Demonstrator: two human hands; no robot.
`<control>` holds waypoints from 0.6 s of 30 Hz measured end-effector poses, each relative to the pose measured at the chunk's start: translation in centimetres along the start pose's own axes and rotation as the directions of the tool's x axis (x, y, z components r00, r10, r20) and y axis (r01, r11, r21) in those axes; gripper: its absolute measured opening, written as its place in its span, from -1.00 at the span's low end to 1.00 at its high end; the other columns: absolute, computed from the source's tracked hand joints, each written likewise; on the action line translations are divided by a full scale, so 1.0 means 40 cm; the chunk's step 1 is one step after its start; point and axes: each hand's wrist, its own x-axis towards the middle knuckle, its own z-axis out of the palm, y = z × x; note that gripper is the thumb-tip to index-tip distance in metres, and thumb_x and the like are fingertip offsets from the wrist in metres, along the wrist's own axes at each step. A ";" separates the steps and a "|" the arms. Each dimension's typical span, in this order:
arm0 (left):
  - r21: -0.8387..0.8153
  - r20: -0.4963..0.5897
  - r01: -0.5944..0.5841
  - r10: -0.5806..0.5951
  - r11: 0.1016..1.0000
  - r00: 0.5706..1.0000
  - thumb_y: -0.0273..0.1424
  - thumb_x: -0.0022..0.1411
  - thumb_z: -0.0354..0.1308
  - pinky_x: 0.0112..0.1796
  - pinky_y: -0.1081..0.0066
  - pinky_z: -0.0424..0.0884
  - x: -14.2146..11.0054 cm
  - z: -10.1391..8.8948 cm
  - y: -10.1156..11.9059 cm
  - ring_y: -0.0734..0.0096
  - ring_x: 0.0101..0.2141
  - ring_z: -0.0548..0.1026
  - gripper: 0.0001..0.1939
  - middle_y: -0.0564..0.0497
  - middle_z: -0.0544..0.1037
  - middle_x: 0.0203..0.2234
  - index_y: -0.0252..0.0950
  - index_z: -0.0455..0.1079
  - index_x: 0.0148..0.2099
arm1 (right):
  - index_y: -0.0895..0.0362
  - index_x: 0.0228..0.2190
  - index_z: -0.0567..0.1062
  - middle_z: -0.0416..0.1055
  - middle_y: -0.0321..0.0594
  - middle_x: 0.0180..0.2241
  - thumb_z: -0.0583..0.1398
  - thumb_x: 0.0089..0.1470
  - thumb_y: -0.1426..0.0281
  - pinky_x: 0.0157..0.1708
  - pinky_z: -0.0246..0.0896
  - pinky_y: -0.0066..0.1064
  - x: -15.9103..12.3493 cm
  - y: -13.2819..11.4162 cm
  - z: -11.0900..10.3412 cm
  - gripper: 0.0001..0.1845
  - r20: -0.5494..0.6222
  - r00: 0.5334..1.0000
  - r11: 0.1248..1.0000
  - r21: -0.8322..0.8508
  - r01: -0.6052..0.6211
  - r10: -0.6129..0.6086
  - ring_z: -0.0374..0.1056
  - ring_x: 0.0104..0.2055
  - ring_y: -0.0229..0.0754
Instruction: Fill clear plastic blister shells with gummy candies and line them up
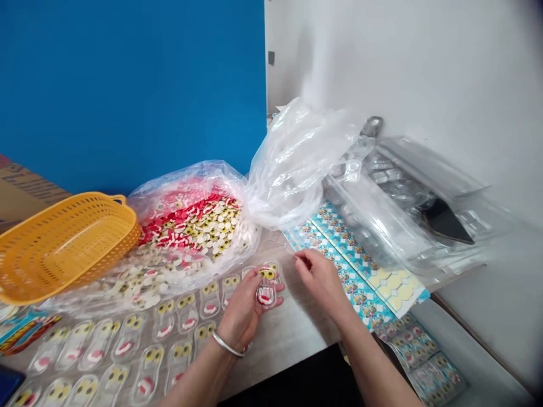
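Observation:
My left hand (244, 316) holds a small clear plastic blister shell (266, 289) between thumb and fingers; two yellow eye pieces and a red-and-white mouth piece show in it. My right hand (320, 277) hovers to the right, thumb and fingertips pinched together beside the sticker sheet (348, 265). Whatever is in that pinch, if anything, I cannot make out. Rows of similar shells (127, 336) with eyes and mouths lie on the table to the left. Behind them, an open plastic bag (237, 249) spills loose red, white and yellow pieces (212, 226).
A yellow perforated basket (68, 243) stands at the left, beside a cardboard box (25, 189). At the back is a bunched clear bag (292, 164). Clear plastic trays (382, 209) are heaped at the right. Filled shells (424, 356) sit lower right, below the table edge.

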 end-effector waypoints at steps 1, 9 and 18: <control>0.002 -0.010 0.010 -0.010 1.000 1.000 -0.37 0.24 0.19 -0.28 0.27 0.56 0.003 0.002 0.003 0.23 -0.24 0.63 -0.77 -0.15 0.58 -0.08 -0.30 0.40 -0.05 | 0.13 -0.28 0.55 0.51 -0.18 -0.32 0.09 0.23 0.38 -0.20 0.25 -0.35 0.039 0.022 -0.010 -0.78 -0.059 0.998 0.999 -0.047 -0.007 0.004 0.41 -0.27 -0.14; 0.022 -0.059 0.032 -0.031 0.999 0.998 -0.39 0.27 0.19 -0.25 0.17 0.60 0.021 0.018 0.021 0.10 -0.19 0.64 -0.71 -0.22 0.58 -0.03 -0.33 0.39 0.03 | 0.21 -0.13 0.58 0.53 -0.01 -0.10 0.05 0.25 0.52 0.04 0.25 -0.32 0.417 0.084 -0.037 -0.69 -0.076 0.997 0.960 -0.276 -0.051 0.031 0.42 0.01 -0.08; 0.005 -0.051 0.048 -0.048 0.999 0.998 -0.40 0.22 0.24 -0.27 0.17 0.61 0.065 0.067 0.037 0.05 -0.20 0.65 -0.68 -0.23 0.60 -0.04 -0.31 0.43 0.03 | 0.14 0.08 0.41 0.39 -0.09 0.08 0.21 0.28 0.23 -0.04 0.41 -0.09 0.564 0.058 0.068 -0.60 0.063 0.979 0.928 -0.333 -0.165 0.196 0.41 -0.01 -0.07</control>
